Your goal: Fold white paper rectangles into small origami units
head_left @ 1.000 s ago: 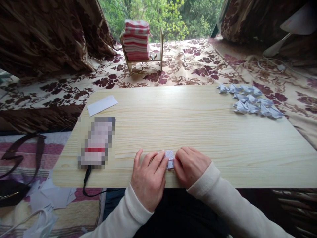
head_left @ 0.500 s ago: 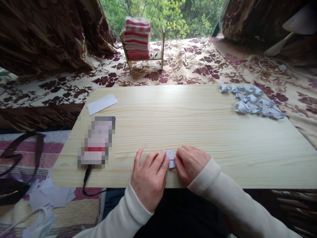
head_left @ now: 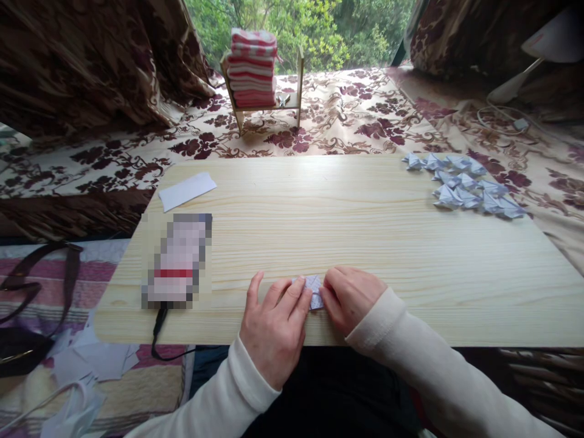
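Note:
A small folded piece of pale blue-white paper [head_left: 314,288] lies on the light wooden table [head_left: 347,225] near its front edge. My left hand [head_left: 274,322] rests on the paper's left side, fingers pressed down on it. My right hand [head_left: 351,298] is curled with its fingertips pinching the paper's right side. Most of the paper is hidden under the two hands.
A heap of several folded paper pieces [head_left: 465,185] lies at the table's far right. A white paper strip [head_left: 187,190] and a blurred-out device [head_left: 177,258] with a black cable sit at the left. A small wooden rack with striped cloths [head_left: 253,67] stands behind the table.
Both hands stay on the small paper with only slight finger shifts. The view has tilted a little.

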Demonstrator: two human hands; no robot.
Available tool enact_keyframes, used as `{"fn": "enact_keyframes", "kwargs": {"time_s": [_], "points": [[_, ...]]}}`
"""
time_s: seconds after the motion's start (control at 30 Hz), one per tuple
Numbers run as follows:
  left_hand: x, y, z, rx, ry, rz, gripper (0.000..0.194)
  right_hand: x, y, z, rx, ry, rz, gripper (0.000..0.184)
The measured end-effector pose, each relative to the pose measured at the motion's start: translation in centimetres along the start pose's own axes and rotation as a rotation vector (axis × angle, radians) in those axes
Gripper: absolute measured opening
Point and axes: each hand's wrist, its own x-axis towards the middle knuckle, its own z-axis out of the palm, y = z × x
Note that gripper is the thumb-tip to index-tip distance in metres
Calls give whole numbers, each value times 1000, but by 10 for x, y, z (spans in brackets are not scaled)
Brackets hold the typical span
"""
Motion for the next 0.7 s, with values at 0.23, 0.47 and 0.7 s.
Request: {"fn": "enact_keyframes", "kwargs": {"time_s": [0.23, 0.47, 0.7], "points": [[-2, 0, 2, -1, -4, -3, 29, -1, -4, -4, 2, -37, 25, 12], [0, 1, 0, 17, -9, -8, 28, -11, 10, 4, 26, 178, -13, 17], [-1, 2, 2, 18, 2, -12, 28, -37, 18, 25, 167, 426, -332, 38]]}}
